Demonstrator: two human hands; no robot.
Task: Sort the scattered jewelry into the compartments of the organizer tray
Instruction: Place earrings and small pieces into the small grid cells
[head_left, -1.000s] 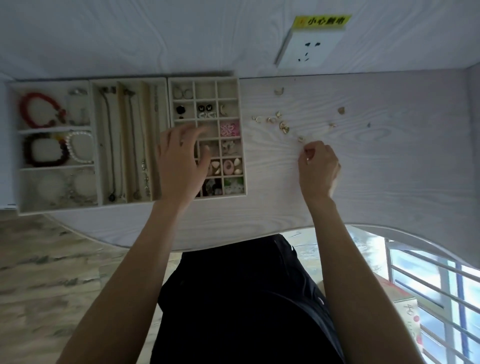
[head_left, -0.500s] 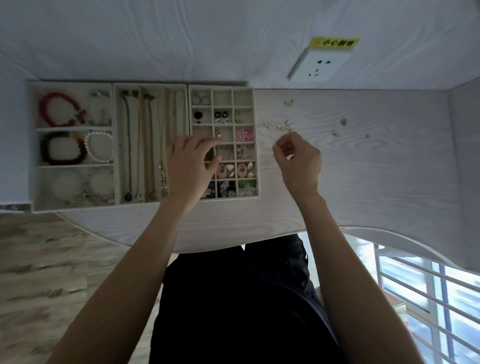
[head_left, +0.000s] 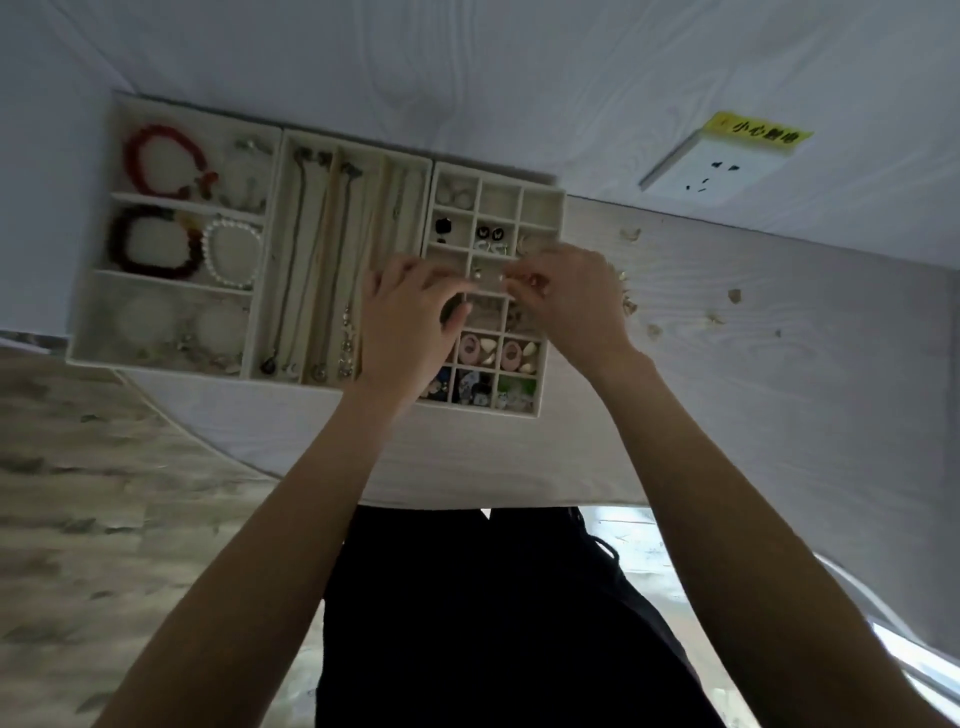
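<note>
A second ago the right hand (head_left: 566, 301) was out over the bare worktop (head_left: 779, 415) at frame right, pinching up a piece from the scattered jewelry (head_left: 654, 330). Now it is over the small-cell organizer tray (head_left: 543, 200) at frame centre, fingertips pressed together in a pinch above a middle-row cell; something small glints at them, probably an earring, though it is too small to name. The left hand (head_left: 410, 317) has hardly moved. It sits at the tray's left edge with fingers loosely curled towards the same cell, and I cannot tell whether it holds anything.

By the look of it, the carry is done and the drop into that compartment is the step in hand. Several pale pieces lie loose on the worktop at centre right, well apart from the tray, so more trips remain. The wide tray (head_left: 93, 312) at upper left already holds bracelets, and the long-slot tray (head_left: 278, 249) beside it holds necklaces.
</note>
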